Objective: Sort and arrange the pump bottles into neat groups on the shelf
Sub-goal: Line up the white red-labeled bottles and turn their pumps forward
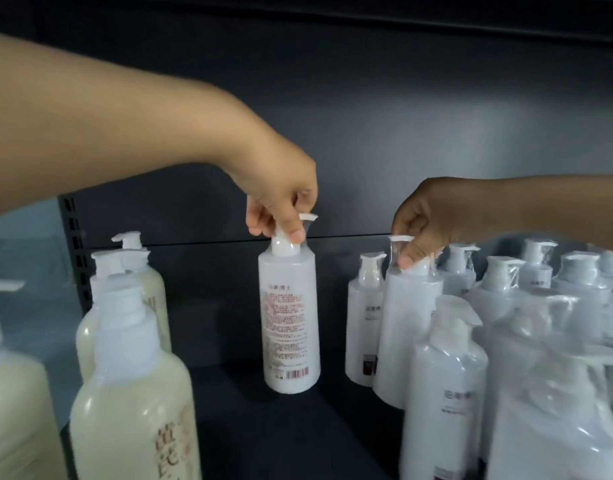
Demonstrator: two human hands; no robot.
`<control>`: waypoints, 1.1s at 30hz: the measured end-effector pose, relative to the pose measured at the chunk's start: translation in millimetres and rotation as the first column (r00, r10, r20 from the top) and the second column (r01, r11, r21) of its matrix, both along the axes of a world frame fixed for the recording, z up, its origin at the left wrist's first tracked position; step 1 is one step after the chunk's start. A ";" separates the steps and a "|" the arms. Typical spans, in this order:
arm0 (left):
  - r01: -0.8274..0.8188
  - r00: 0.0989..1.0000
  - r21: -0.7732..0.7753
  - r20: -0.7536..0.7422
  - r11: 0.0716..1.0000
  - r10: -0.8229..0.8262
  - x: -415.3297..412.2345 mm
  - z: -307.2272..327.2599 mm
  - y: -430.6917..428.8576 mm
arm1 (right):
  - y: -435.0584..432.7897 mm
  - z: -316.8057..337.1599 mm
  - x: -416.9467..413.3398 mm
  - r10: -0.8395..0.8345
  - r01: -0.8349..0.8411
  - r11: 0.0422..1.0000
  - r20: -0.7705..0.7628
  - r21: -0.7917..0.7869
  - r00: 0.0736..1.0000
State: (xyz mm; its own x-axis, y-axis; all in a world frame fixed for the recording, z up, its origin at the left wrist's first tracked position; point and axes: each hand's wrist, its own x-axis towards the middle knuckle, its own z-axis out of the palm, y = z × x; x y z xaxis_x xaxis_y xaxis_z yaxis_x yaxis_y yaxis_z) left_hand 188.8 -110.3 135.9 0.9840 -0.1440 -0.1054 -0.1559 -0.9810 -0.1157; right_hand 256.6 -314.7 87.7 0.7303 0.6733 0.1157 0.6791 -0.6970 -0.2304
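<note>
My left hand point(280, 199) pinches the pump head of a white cylindrical bottle point(291, 323) with red print and a barcode, standing upright alone in the middle of the dark shelf point(263, 427). My right hand point(426, 223) grips the pump of a tilted white bottle point(405, 323) at the left edge of the white group. Several white plastic-wrapped pump bottles point(540, 341) crowd the right side. Cream-coloured pump bottles point(131, 393) stand at the left.
The shelf's dark back panel point(367, 116) rises behind the bottles, and a slotted upright point(78, 254) runs down at the left. A bare strip of shelf lies between the cream group and the white group, around the lone bottle.
</note>
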 end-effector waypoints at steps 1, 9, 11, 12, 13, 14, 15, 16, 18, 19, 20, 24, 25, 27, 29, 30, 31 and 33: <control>-0.001 1.000 0.001 0.004 1.000 0.001 1.7 -1.6 -8.9 | -7.4 -1.0 2.8 -0.001 0.002 1.000 0.027 -0.018 1.000; -0.076 0.997 -0.053 -0.015 0.996 0.076 26.8 -40.4 -51.5 | -54.2 -15.1 47.3 0.103 -0.093 0.990 0.088 -0.106 0.991; -0.106 0.994 -0.094 -0.022 0.990 0.105 32.0 -49.1 -54.8 | -58.1 -22.1 57.8 0.138 -0.123 0.984 0.108 -0.132 0.985; -0.121 0.993 -0.112 -0.024 0.986 0.119 33.8 -52.7 -55.3 | -58.3 -25.4 61.7 0.152 -0.137 0.981 0.106 -0.138 0.983; -0.135 0.991 -0.125 -0.025 0.983 0.132 35.1 -56.1 -55.5 | -57.8 -28.8 64.8 0.166 -0.152 0.979 0.099 -0.140 0.981; -0.146 0.989 -0.136 -0.027 0.980 0.143 36.2 -59.6 -55.7 | -56.8 -32.3 67.0 0.178 -0.166 0.977 0.089 -0.132 0.980; -0.153 0.988 -0.142 -0.030 0.978 0.150 37.3 -63.5 -56.4 | -56.0 -35.5 69.0 0.185 -0.175 0.977 0.080 -0.118 0.979; -0.154 0.988 -0.142 -0.030 0.978 0.152 38.1 -67.0 -57.0 | -54.8 -37.6 69.8 0.189 -0.181 0.978 0.074 -0.105 0.979; -0.146 0.989 -0.145 -0.012 0.979 0.146 38.6 -73.1 -57.6 | -51.7 -39.0 70.5 0.197 -0.190 0.977 0.061 -0.101 0.979; -0.143 0.989 -0.154 0.005 0.978 0.145 38.2 -75.4 -57.0 | -50.5 -39.1 70.9 0.202 -0.197 0.975 0.048 -0.104 0.978; -0.140 0.989 -0.169 0.027 0.976 0.147 37.2 -77.2 -56.0 | -49.8 -38.6 70.9 0.203 -0.198 0.974 0.035 -0.106 0.979; -0.130 0.981 -0.245 0.111 0.961 0.161 30.6 -86.4 -49.9 | -51.3 -37.2 67.7 0.186 -0.187 0.978 -0.016 -0.094 0.982; -0.133 0.977 -0.255 0.126 0.958 0.170 29.2 -89.2 -49.2 | -52.4 -37.2 66.1 0.185 -0.187 0.978 -0.028 -0.090 0.982; -0.147 0.969 -0.264 0.153 0.953 0.192 26.4 -93.7 -48.4 | -54.6 -35.5 62.9 0.183 -0.187 0.978 -0.054 -0.094 0.982; -0.171 0.961 -0.269 0.168 0.948 0.221 22.4 -95.2 -48.7 | -56.7 -30.5 58.6 0.173 -0.181 0.974 -0.069 -0.137 0.982; -0.183 0.958 -0.252 0.172 0.950 0.230 19.8 -94.6 -49.6 | -57.6 -26.5 56.0 0.166 -0.173 0.970 -0.053 -0.174 0.985; -0.196 0.955 -0.223 0.178 0.955 0.238 16.7 -93.0 -51.0 | -58.5 -21.9 53.8 0.158 -0.159 0.964 -0.022 -0.214 0.987; -0.227 0.942 -0.162 0.213 0.960 0.259 9.8 -87.0 -54.0 | -60.3 -11.8 49.4 0.153 -0.119 0.945 0.090 -0.304 0.984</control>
